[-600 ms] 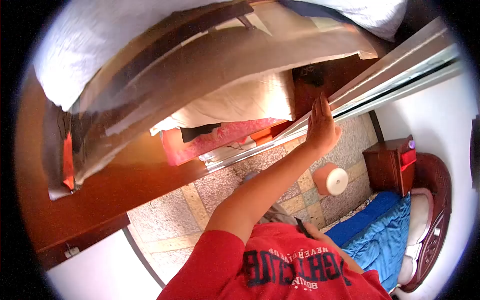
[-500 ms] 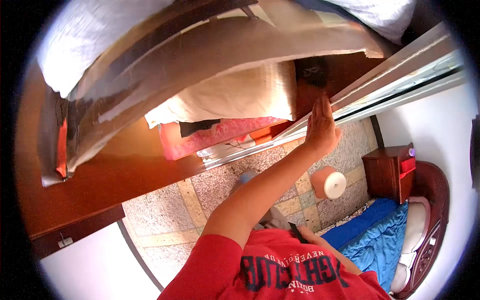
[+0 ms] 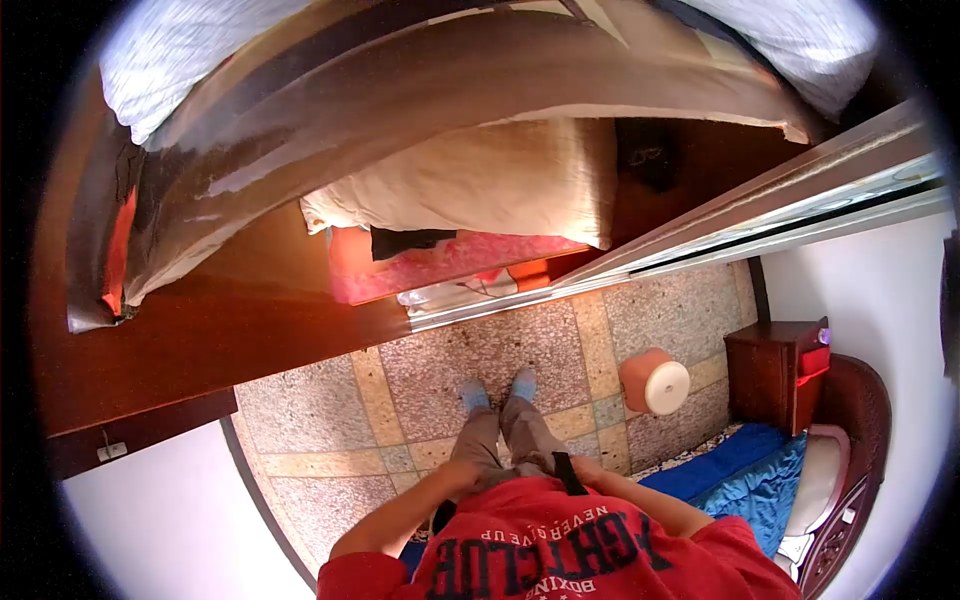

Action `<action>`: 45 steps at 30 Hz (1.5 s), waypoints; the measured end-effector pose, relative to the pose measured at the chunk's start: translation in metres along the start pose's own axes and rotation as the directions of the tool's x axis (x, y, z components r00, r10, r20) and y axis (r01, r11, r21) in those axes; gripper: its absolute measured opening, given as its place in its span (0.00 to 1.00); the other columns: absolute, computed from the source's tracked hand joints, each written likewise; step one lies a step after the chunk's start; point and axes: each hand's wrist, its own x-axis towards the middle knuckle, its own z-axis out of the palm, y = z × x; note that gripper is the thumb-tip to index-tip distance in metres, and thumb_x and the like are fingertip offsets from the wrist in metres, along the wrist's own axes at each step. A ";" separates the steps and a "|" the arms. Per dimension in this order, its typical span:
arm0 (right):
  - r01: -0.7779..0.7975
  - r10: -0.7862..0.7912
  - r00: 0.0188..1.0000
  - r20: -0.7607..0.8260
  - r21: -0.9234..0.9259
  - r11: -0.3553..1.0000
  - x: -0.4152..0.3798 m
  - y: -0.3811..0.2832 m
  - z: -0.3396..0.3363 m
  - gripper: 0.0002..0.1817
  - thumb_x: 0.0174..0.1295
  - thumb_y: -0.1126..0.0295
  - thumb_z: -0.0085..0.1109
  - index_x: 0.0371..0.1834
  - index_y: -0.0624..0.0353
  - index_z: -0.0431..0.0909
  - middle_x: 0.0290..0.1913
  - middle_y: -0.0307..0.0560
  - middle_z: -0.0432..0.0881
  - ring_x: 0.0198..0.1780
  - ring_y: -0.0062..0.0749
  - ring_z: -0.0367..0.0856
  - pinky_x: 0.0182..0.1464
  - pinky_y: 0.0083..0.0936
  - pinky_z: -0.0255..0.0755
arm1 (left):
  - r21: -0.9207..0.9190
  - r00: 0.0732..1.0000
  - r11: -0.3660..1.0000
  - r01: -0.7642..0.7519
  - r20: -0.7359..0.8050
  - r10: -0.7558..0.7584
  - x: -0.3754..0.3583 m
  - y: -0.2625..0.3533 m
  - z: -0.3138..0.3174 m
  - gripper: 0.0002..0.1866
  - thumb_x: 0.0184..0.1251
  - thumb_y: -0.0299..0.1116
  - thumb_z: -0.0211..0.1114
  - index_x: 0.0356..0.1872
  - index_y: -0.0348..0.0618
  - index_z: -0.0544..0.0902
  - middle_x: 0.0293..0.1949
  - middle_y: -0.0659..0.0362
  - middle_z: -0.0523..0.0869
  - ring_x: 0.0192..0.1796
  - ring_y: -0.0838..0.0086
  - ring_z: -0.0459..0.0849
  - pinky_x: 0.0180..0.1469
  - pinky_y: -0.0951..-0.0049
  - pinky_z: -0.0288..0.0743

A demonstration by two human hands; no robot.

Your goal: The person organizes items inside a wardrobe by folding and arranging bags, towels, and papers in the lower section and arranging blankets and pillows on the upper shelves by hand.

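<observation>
My left hand [image 3: 459, 477] is down at my left hip, over the grey trousers [image 3: 530, 435], its fingers hidden or blurred. On the other side, my right hand [image 3: 588, 470] rests low by my hip, beside a black strap [image 3: 570, 474]; its fingers are also out of sight. Ahead stands a wooden cabinet [image 3: 200, 345] with an open compartment. Inside lie a cream pillow [image 3: 480, 185] and a pink patterned item [image 3: 450, 265] under it. A pale-framed sliding door [image 3: 740, 215] runs along its right side, apart from both hands.
A brown translucent plastic-like sheet [image 3: 400, 120] bulges over the compartment, with white bundles [image 3: 190, 60] above. On the speckled floor [image 3: 480, 350] stands a round stool [image 3: 666, 387]. A wooden nightstand [image 3: 765, 370] and a bed with a blue cover [image 3: 740, 475] are at right.
My left hand has left the sliding door's edge and dropped to my hip. The right hand stays low. My view has shifted slightly, and both feet now show.
</observation>
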 end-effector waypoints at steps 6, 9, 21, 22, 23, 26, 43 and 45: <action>-0.088 0.108 0.993 -0.055 0.289 0.953 -0.039 -0.090 -0.100 0.13 0.62 0.63 0.54 0.44 0.60 0.76 0.39 0.55 0.82 0.37 0.38 0.79 0.40 0.34 0.72 | -0.328 0.900 0.878 0.348 -0.146 -0.411 -0.072 -0.009 0.025 0.18 0.61 0.43 0.58 0.44 0.40 0.80 0.43 0.44 0.83 0.46 0.50 0.81 0.48 0.55 0.74; 0.092 -0.161 0.980 0.119 0.448 0.889 -0.065 -0.095 -0.108 0.09 0.61 0.70 0.53 0.42 0.62 0.77 0.38 0.43 0.83 0.40 0.23 0.74 0.41 0.28 0.71 | -0.592 0.894 0.759 0.272 -0.136 -0.427 -0.101 0.005 0.022 0.18 0.65 0.43 0.57 0.44 0.39 0.79 0.43 0.44 0.83 0.47 0.53 0.82 0.49 0.58 0.74; 0.321 -0.248 0.945 0.211 -0.736 0.597 0.087 -0.089 -0.192 0.12 0.56 0.72 0.49 0.39 0.65 0.79 0.41 0.57 0.81 0.42 0.50 0.80 0.48 0.39 0.72 | -0.082 0.875 0.871 0.484 0.014 -0.485 -0.041 -0.073 -0.050 0.18 0.64 0.40 0.55 0.50 0.41 0.76 0.39 0.44 0.82 0.46 0.51 0.81 0.50 0.57 0.74; 0.050 -0.138 0.964 -0.226 -0.354 0.934 0.078 -0.123 -0.240 0.12 0.57 0.72 0.48 0.42 0.63 0.77 0.42 0.57 0.80 0.41 0.55 0.79 0.50 0.41 0.71 | -0.145 0.800 0.958 0.248 -0.526 -0.287 -0.025 -0.100 -0.068 0.20 0.63 0.40 0.55 0.53 0.42 0.74 0.43 0.42 0.80 0.49 0.52 0.79 0.53 0.54 0.73; 0.203 -0.356 0.726 -0.589 -0.311 0.928 0.102 -0.113 -0.255 0.12 0.58 0.73 0.48 0.43 0.63 0.75 0.41 0.59 0.79 0.43 0.55 0.78 0.49 0.42 0.71 | -0.022 0.660 0.975 0.221 -0.732 -0.167 -0.012 -0.108 -0.108 0.21 0.60 0.36 0.58 0.56 0.42 0.73 0.50 0.41 0.76 0.53 0.50 0.75 0.56 0.54 0.70; 0.227 -0.555 0.168 -0.815 -0.516 0.826 0.132 -0.140 -0.334 0.14 0.50 0.80 0.56 0.42 0.63 0.74 0.43 0.57 0.76 0.48 0.54 0.73 0.50 0.41 0.70 | 0.126 0.402 0.925 0.358 -0.915 -0.031 0.002 -0.117 -0.222 0.30 0.55 0.31 0.65 0.61 0.38 0.69 0.60 0.46 0.70 0.64 0.48 0.65 0.65 0.53 0.60; -0.016 -0.465 -0.313 -0.828 -0.485 0.875 0.219 -0.108 -0.367 0.09 0.55 0.74 0.58 0.39 0.63 0.76 0.42 0.51 0.78 0.45 0.45 0.75 0.48 0.35 0.71 | 0.463 0.304 0.616 0.637 -0.886 0.351 0.050 -0.172 -0.273 0.40 0.50 0.47 0.67 0.66 0.45 0.65 0.66 0.52 0.65 0.69 0.54 0.60 0.70 0.48 0.50; 0.523 -0.038 -0.062 -0.997 -0.065 0.850 0.208 -0.105 -0.380 0.09 0.60 0.70 0.58 0.41 0.63 0.76 0.46 0.51 0.78 0.48 0.40 0.76 0.50 0.30 0.70 | 0.458 0.287 0.621 0.636 -0.887 0.361 0.047 -0.167 -0.273 0.41 0.48 0.47 0.68 0.65 0.46 0.66 0.66 0.52 0.65 0.69 0.54 0.60 0.70 0.48 0.50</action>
